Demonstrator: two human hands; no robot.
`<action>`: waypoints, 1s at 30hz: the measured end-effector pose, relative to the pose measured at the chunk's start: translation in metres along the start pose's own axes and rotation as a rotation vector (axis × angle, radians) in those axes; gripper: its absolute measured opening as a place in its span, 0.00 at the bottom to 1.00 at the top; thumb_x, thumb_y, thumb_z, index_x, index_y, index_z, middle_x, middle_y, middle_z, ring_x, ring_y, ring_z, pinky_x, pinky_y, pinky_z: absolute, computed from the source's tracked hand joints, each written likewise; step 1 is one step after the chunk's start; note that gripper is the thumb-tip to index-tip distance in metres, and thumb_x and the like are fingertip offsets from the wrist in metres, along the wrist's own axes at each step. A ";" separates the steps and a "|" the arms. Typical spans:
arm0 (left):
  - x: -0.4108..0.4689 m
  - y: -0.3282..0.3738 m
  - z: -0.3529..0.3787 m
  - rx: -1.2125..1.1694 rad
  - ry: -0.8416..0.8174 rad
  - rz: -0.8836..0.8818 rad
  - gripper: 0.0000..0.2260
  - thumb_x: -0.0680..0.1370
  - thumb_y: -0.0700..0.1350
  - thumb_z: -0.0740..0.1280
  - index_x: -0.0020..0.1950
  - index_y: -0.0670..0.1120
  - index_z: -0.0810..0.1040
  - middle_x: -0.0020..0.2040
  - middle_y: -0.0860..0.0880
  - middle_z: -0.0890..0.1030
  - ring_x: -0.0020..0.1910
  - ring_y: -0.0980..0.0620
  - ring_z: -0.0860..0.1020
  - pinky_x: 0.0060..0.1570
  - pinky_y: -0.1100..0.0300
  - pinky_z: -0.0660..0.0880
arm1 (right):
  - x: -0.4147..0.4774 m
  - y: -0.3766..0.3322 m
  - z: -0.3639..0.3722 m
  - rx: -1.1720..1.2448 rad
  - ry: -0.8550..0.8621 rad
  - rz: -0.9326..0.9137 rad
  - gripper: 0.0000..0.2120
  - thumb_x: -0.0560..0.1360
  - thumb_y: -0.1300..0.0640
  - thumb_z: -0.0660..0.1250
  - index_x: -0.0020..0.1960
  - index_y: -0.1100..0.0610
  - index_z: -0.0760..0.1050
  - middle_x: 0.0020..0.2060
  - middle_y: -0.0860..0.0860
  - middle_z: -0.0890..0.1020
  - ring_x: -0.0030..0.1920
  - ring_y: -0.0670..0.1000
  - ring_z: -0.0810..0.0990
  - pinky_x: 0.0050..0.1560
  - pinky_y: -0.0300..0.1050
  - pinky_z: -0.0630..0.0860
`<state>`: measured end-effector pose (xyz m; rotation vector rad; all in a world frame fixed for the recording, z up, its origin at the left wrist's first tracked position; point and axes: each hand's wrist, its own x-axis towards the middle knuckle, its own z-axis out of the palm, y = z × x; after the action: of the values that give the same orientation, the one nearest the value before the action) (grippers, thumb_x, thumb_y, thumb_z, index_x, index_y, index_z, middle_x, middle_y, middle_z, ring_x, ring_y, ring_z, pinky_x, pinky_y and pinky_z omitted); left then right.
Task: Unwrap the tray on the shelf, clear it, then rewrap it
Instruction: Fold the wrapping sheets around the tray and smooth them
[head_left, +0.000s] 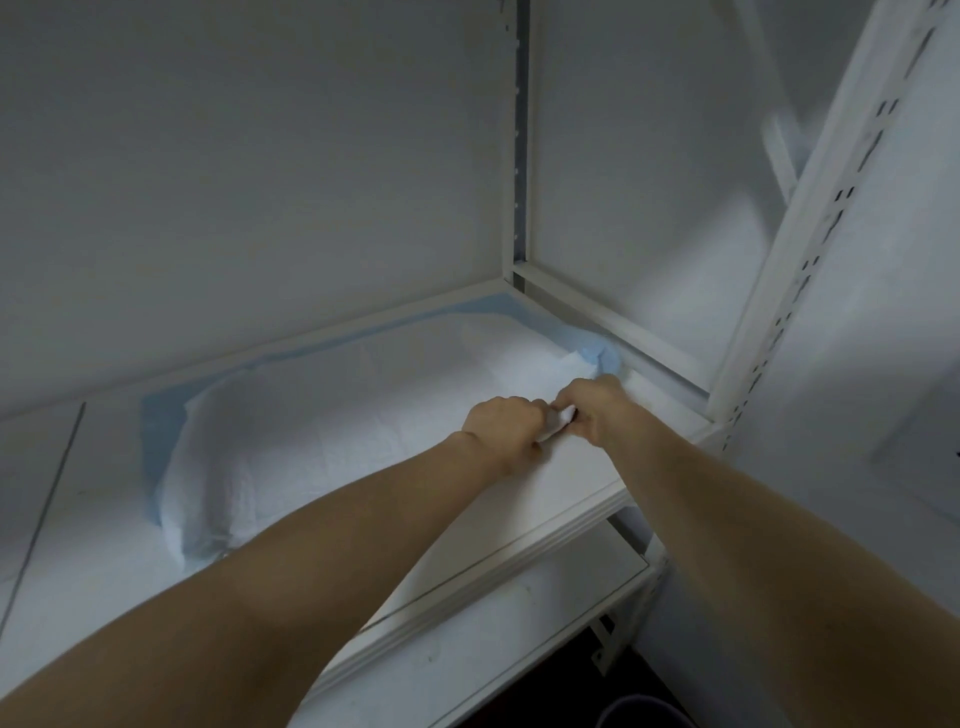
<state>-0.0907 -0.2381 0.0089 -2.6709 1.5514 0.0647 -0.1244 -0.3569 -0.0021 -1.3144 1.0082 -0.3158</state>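
A long tray wrapped in a white and blue padded sheet (337, 415) lies on the white shelf (571, 483), reaching into its back right corner. The tray itself is hidden under the wrap. My left hand (501, 423) and my right hand (597, 410) meet at the wrap's near right end. Both pinch a small white fold of the sheet (561, 418) between them, fingers curled. A bunched blue corner of the wrap (597, 356) sticks up just behind my right hand.
White slotted shelf uprights stand at the back corner (519, 156) and at the front right (810, 249). A lower shelf (519, 639) sits below the front edge. A dark round rim (634, 714) shows near the floor. White walls close in behind and to the right.
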 end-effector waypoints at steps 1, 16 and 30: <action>0.001 -0.001 0.001 -0.012 -0.011 0.000 0.15 0.78 0.46 0.60 0.63 0.43 0.70 0.57 0.43 0.77 0.54 0.42 0.77 0.43 0.56 0.68 | 0.004 0.001 0.001 -0.053 0.034 -0.027 0.21 0.72 0.72 0.61 0.65 0.69 0.66 0.50 0.63 0.77 0.52 0.62 0.78 0.57 0.60 0.77; 0.034 -0.005 0.013 -0.265 0.077 0.066 0.14 0.79 0.49 0.59 0.62 0.45 0.73 0.56 0.43 0.76 0.53 0.43 0.77 0.51 0.54 0.75 | 0.029 -0.005 -0.034 -0.684 0.299 -0.774 0.14 0.71 0.69 0.63 0.51 0.58 0.81 0.57 0.55 0.76 0.56 0.54 0.76 0.54 0.41 0.71; 0.068 -0.012 0.002 -0.536 0.070 -0.407 0.09 0.73 0.44 0.63 0.36 0.42 0.80 0.33 0.44 0.81 0.41 0.45 0.82 0.44 0.57 0.77 | 0.052 -0.025 -0.025 -0.834 0.054 -0.490 0.10 0.73 0.58 0.63 0.48 0.63 0.80 0.41 0.57 0.82 0.44 0.57 0.81 0.42 0.44 0.75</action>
<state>-0.0470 -0.2911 0.0031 -3.3809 1.0857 0.4276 -0.1059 -0.4169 -0.0002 -2.3321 0.8747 -0.3079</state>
